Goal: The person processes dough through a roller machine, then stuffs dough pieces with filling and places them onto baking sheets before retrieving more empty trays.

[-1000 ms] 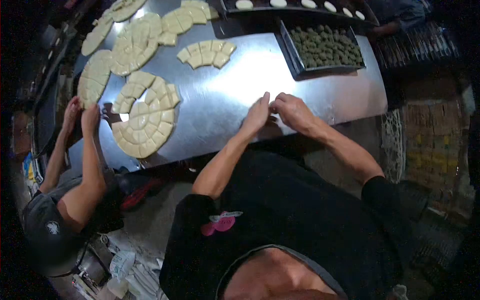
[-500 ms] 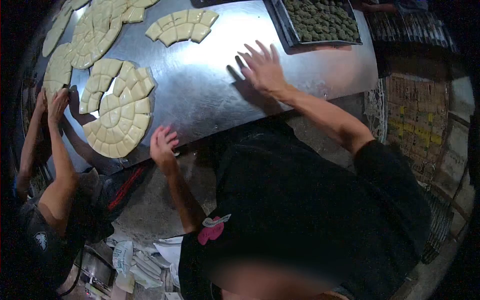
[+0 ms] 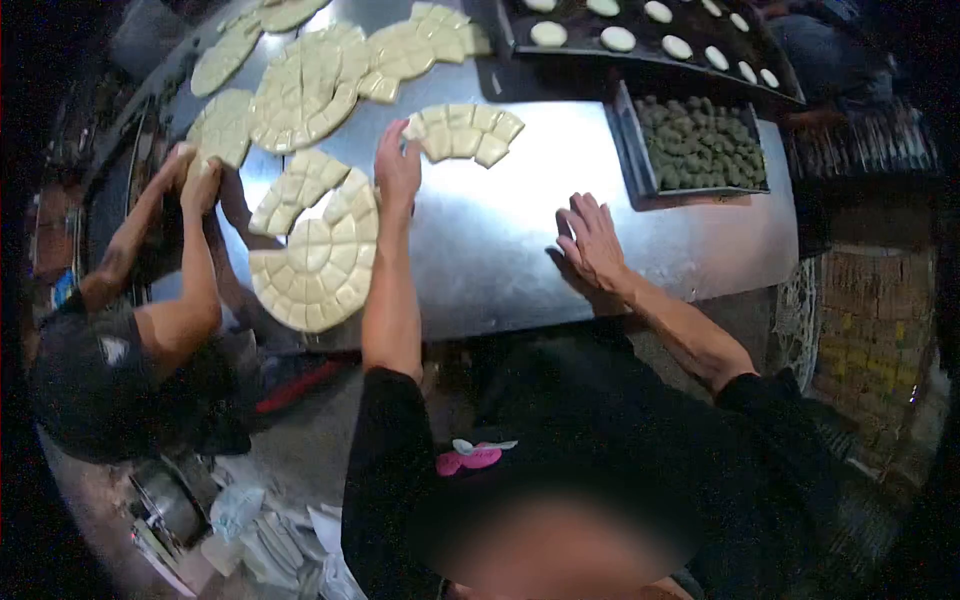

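1. Far left, a co-worker's hands (image 3: 189, 175) are close together at the near end of a scored dough sheet (image 3: 222, 125); what they grip cannot be told.
2. Next, a scored dough round (image 3: 315, 280) with a gap in it lies just beside the person's left forearm. It stands in the way there, so the arm is best kept lifted off its edge.
3. The left hand (image 3: 398, 172) is at the left end of a curved dough strip (image 3: 465, 133), which lies on the metal surface (image 3: 480, 240). Fingers and thumb are parted near its corner; whether they pinch it cannot be told. The dough looks soft, so a light fingertip touch along the cut lines would probably keep the pieces in shape.
4. The right hand (image 3: 597, 245), well apart from the left, has its fingers loosely spread, with nothing visible in its grasp.
5. Behind it, a dark tray (image 3: 583, 38) carries pale discs (image 3: 618, 39).
6. Rightmost, a metal box (image 3: 637, 140) of greenish lumps (image 3: 700, 140) limits reach on that side.
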A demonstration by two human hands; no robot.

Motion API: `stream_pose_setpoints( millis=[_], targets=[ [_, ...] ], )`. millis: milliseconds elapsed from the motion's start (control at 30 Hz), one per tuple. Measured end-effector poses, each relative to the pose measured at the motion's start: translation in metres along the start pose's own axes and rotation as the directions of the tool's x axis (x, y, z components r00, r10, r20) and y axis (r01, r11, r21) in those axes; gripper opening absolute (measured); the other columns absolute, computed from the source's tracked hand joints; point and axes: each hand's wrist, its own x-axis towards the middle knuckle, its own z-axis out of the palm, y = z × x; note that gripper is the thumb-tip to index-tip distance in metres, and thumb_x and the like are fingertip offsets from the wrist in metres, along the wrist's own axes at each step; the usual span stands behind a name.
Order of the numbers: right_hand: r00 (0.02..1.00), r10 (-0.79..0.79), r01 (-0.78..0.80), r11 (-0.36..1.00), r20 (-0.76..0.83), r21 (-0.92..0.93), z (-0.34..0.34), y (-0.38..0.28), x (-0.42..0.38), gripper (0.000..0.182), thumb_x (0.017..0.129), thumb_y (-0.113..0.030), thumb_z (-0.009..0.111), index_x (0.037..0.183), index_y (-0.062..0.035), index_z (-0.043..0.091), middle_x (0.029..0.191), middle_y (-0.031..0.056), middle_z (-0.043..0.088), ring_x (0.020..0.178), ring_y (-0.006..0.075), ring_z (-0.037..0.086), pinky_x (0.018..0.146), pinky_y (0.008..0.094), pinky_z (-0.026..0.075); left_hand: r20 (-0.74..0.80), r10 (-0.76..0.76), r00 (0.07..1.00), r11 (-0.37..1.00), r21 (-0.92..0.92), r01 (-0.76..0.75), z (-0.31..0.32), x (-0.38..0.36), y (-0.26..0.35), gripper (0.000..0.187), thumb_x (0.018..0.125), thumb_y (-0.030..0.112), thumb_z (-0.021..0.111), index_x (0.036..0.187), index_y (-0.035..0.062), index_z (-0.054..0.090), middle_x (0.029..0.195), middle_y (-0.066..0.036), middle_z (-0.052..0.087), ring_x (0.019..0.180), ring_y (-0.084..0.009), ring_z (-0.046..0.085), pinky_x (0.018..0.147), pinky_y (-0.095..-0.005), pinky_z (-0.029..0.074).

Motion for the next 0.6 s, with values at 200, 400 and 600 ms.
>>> stream_pose_setpoints(
  millis=[200, 400, 600],
  targets=[
    [0.916, -0.127, 0.138, 0.99, 0.38, -0.002, -0.063, 0.037, -0.039, 0.019, 0.075, -0.017, 0.057, 0.089, -0.007, 0.051, 0.074, 0.0111, 0.06, 0.074, 0.032, 0.06, 0.079, 0.0472, 0.043, 0.487, 0.159, 0.859, 0.867, 0.347, -0.357, 0.011, 0.064, -0.037, 0.036, 0.069, 0.018, 0.058, 0.103, 0.0057, 0.063, 0.087, -0.022, 0.061, 0.083, -0.0385, 0.058, 0.075, -0.0464, 0.046],
    [0.978, 0.204, -0.172, 0.901, -0.038, 0.399, -0.158, 0.145, 0.037, 0.044, 0.073, -0.025, 0.071, 0.108, -0.0047, 0.053, 0.086, 0.0094, 0.062, 0.077, 0.0211, 0.061, 0.067, 0.035, 0.05, 0.241, -0.278, 0.93, 0.961, 0.086, 0.264, -0.034, 0.011, -0.002, 0.024, 0.084, 0.02, 0.056, 0.082, -0.0033, 0.052, 0.068, -0.016, 0.054, 0.062, -0.0288, 0.049, 0.059, -0.0386, 0.04],
    [0.813, 0.511, -0.319, 0.791, -0.279, 0.522, -0.268, 0.334, 0.17, 0.029, 0.073, -0.023, 0.069, 0.097, -0.0061, 0.068, 0.086, 0.0077, 0.068, 0.077, 0.0129, 0.062, 0.07, 0.0303, 0.048, 0.354, -0.315, 0.881, 0.905, 0.392, 0.166, 0.001, -0.082, 0.105, 0.028, 0.084, 0.013, 0.056, 0.108, -0.0003, 0.054, 0.09, -0.021, 0.06, 0.082, -0.0379, 0.057, 0.073, -0.0419, 0.044]
  ],
)
